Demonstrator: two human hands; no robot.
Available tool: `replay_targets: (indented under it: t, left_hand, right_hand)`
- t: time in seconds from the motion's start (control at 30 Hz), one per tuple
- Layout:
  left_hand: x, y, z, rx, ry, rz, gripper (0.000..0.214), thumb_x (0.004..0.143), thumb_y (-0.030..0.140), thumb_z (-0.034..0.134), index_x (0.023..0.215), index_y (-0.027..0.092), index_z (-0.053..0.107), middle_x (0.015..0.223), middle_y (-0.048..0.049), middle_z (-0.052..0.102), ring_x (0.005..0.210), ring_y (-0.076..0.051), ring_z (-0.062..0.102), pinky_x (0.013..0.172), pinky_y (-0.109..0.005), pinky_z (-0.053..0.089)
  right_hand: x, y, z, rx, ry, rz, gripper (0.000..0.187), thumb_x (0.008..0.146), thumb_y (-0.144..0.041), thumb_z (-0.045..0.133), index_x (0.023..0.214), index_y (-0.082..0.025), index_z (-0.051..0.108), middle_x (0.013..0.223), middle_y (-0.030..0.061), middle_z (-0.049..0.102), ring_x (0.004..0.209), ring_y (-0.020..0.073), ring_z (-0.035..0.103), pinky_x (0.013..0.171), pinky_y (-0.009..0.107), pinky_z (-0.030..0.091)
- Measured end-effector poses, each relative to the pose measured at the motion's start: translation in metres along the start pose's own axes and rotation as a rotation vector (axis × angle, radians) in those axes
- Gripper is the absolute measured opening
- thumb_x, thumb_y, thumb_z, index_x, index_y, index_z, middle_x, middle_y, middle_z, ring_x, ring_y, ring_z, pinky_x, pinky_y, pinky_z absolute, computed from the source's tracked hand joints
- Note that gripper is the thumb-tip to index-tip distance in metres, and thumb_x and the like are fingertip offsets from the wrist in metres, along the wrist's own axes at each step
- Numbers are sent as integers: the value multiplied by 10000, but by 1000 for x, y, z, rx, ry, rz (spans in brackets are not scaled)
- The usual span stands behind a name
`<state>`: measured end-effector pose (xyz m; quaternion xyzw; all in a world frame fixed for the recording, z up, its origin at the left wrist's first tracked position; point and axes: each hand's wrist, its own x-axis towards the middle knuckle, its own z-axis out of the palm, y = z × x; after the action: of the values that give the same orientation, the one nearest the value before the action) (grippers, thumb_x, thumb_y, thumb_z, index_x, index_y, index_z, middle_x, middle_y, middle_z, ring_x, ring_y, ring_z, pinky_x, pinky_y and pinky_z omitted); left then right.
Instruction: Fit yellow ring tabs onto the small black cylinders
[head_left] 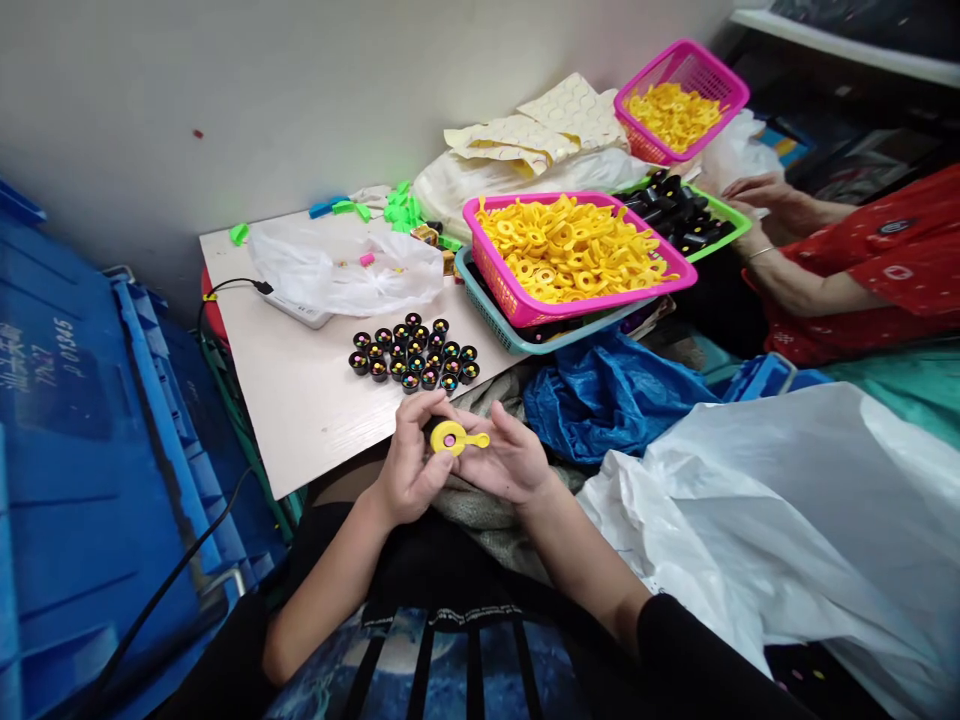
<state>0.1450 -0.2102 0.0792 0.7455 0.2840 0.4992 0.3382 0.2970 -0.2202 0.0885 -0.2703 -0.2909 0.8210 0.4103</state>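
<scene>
Both my hands meet over my lap, just in front of the board's near edge. My left hand (409,462) curls its fingers round a yellow ring piece (453,438) with a small handle and a pink dot in its centre. My right hand (504,458) supports the same piece from the right, fingers bent under the handle. On the pale board (300,400) just beyond lies a cluster of several small black caps (414,354) with coloured centres.
A pink basket (679,283) of yellow ring pieces sits in a teal basket (480,305). Behind are a second pink basket (731,92) and a green tray (731,225) of black parts, near another person's hands (757,195). Blue crates (82,420) stand left; white plastic bag (787,500) lies right.
</scene>
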Motion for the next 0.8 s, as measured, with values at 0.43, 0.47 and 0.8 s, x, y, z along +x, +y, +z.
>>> replay_targets:
  t: [0.43,0.47,0.8]
  left_hand:
    - [1,-10,-5,-74,-2,9,436,694,370,810,1068,198,666,1187,-126,613,1187,-234,565,996,-393,482]
    - [-1,-11,-5,-81,-2,3,434,691,373,812,1062,198,669,1183,-125,611,1188,-231,564,997,-388,483]
    - [-5,-11,3,-32,-99,66,414,755,430,749,1107,232,656,1069,-89,679,1209,-243,528,1033,-436,437]
  right_hand:
    - [5,12,-1,-167,80,-270,449,744,-522,753,1083,-259,619,973,1,619,846,127,550,775,229,454]
    - [5,11,-2,-178,68,-249,458,738,-521,758,1086,-259,617,983,4,620,844,129,549,763,228,454]
    - [-22,7,-16,-360,230,-236,501,697,-451,768,1119,-258,581,1026,36,631,849,167,591,723,274,489]
